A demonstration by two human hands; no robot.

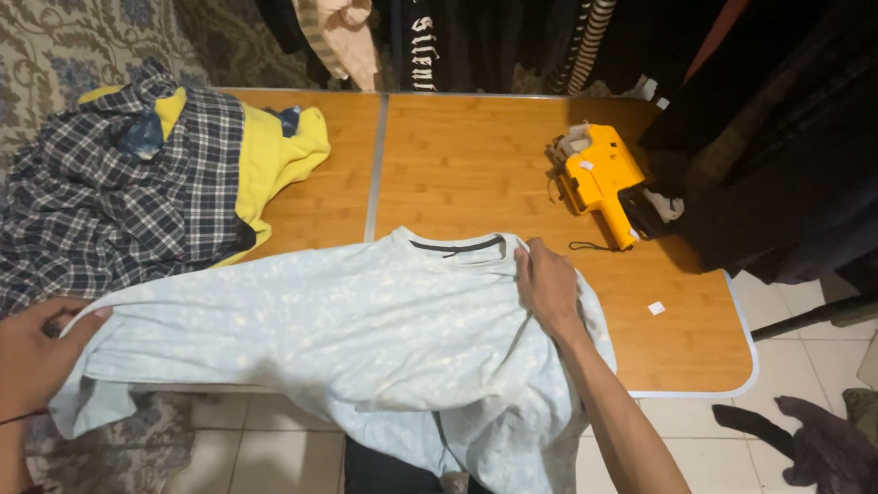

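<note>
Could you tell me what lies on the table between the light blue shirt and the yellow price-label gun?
Only bare wooden table lies between the light blue shirt and the yellow label gun, as the head view shows.

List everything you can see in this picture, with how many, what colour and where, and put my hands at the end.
light blue shirt: one, pale blue with a dark neck band, spread across the table's near edge, partly hanging off
plaid shirt: one, dark blue and white check, heaped at the table's far left
yellow garment: one, yellow, under the plaid shirt
label gun: one, yellow-orange, at the table's right
white sticker: one, white, on the table near the right edge
table: one, wood-coloured top
hanging clothes: several, mostly dark, behind and right of the table
clothes on the floor: a few, dark, lower right
left hand: grips the shirt's left edge
right hand: rests by the shirt's collar
</note>
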